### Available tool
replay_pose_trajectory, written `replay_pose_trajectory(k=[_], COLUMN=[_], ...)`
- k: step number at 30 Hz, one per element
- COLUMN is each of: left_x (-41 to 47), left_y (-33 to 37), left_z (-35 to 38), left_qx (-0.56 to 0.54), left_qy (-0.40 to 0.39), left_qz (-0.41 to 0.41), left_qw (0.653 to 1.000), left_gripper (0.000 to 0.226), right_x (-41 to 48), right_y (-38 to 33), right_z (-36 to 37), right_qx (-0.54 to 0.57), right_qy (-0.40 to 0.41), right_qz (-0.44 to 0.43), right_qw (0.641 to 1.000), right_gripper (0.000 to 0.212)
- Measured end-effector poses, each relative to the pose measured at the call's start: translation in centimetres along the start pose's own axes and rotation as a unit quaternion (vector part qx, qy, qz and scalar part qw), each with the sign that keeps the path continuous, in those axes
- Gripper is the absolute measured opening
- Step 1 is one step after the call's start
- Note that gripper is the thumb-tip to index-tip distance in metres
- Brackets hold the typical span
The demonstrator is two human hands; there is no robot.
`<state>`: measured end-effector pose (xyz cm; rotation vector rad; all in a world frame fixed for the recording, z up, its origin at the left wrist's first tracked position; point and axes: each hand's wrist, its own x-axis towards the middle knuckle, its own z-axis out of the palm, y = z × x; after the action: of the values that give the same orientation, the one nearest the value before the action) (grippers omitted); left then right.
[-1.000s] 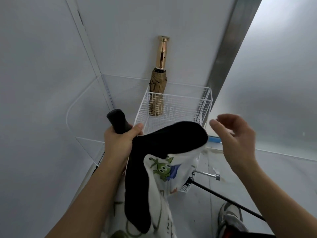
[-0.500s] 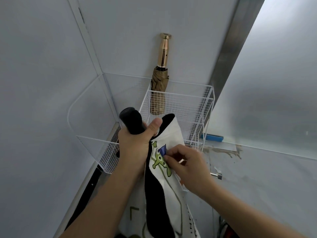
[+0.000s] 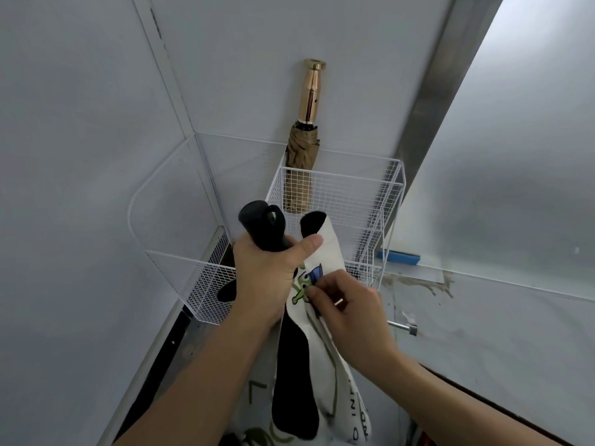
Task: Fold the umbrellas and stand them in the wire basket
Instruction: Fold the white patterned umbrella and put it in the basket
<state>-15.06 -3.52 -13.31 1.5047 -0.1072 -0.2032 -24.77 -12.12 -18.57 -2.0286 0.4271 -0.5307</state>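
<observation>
My left hand (image 3: 262,275) grips the black handle (image 3: 262,226) of a white umbrella (image 3: 325,355) with a black lining and a green cartoon print, handle up, canopy hanging loose below. My right hand (image 3: 344,304) pinches a fold of its fabric beside the print. Behind them a white wire basket (image 3: 341,185) stands in the corner. A folded tan umbrella (image 3: 301,162) with a gold handle (image 3: 311,91) stands upright in the basket's back left, leaning on the wall.
Grey walls close in on the left and behind. A metal post (image 3: 434,88) rises at the right of the basket. A blue strip (image 3: 399,256) and a metal knob (image 3: 410,329) lie at the right, low down. A lower wire tray (image 3: 180,265) juts out left.
My right hand came in from the open air and took a pinch of the canopy. The black flap dropped down, and my left hand with the handle shifted right, toward the basket.
</observation>
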Motion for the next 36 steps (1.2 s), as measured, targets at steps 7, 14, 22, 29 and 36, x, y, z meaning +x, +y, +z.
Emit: replay_pose_trajectory(k=[7, 14, 22, 29, 36], left_x=[0.5, 2.4, 2.0, 2.7, 3.0], left_y=[-1.1, -2.1, -1.0, -0.9, -0.5], left_z=[0.2, -1.2, -2.1, -2.2, -2.1], left_qx=[0.069, 0.087, 0.201, 0.034, -0.061], left_qy=[0.021, 0.143, -0.056, 0.046, 0.112], left_qz=[0.012, 0.01, -0.016, -0.164, -0.217], left_qw=[0.997, 0.986, 0.978, 0.985, 0.968], left_gripper=[0.021, 0.027, 0.026, 0.033, 0.028], right_x=[0.9, -0.7, 4.9, 4.6, 0.3], right_y=[-0.7, -3.9, 0.5, -0.1, -1.8], right_z=[-1.0, -3.2, -10.9, -11.1, -5.0], right_qx=[0.072, -0.256, -0.034, 0.184, -0.162], right_qy=[-0.055, -0.258, -0.148, 0.114, -0.244], right_qz=[0.102, 0.085, 0.296, 0.201, 0.109], right_qw=[0.991, 0.928, 0.943, 0.955, 0.95], right_gripper=[0.008, 0.071, 0.014, 0.003, 0.065])
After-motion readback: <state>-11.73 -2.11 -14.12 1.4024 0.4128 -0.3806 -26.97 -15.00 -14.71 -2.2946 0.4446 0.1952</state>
